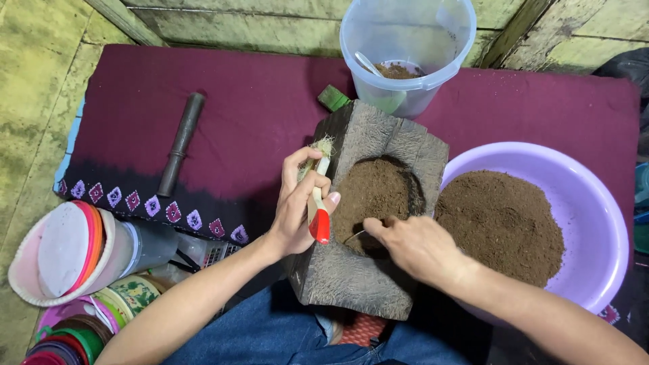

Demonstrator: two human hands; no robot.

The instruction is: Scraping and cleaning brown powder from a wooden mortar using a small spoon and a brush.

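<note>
A dark wooden block mortar [351,280] rests against my lap, its hollow filled with brown powder [374,192]. My left hand [297,203] grips a small brush with a red-tipped handle [319,217], bristles up, at the mortar's left rim. My right hand [412,245] reaches into the hollow and pinches a thin metal spoon handle [355,236], mostly hidden under the fingers.
A lilac basin [595,203] of brown powder sits at the right. A clear plastic bucket [405,47] with powder and a spoon stands behind the mortar. A dark pestle [180,143] lies on the maroon cloth [236,108]. Stacked plates and lids [67,250] crowd the lower left.
</note>
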